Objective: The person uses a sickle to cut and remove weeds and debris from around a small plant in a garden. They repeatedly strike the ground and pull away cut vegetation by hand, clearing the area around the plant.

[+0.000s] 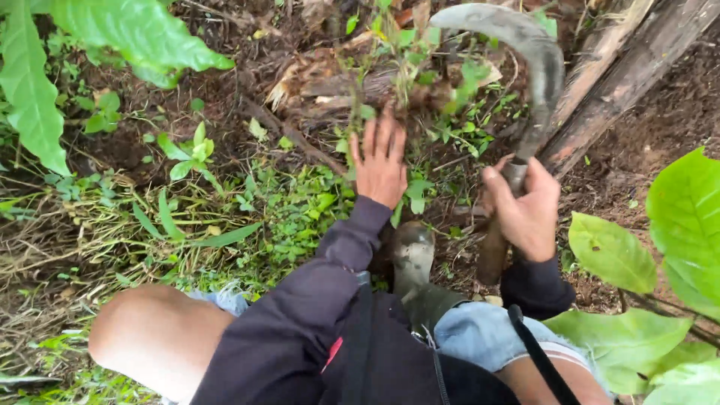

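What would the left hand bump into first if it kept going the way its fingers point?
Probably the thin green weed stems just past the fingertips of the left hand, which is open and reaching up the picture. Behind them lies a clump of dry brown husk and roots. Depth is hard to judge here.

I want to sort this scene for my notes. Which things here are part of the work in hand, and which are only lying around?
In the work:
- sickle, held in the right hand
- small weed stems, at the fingertips of the left hand

Only lying around:
- wooden planks
- broad green leaves
- dry grass
- rubber boot, worn on the foot
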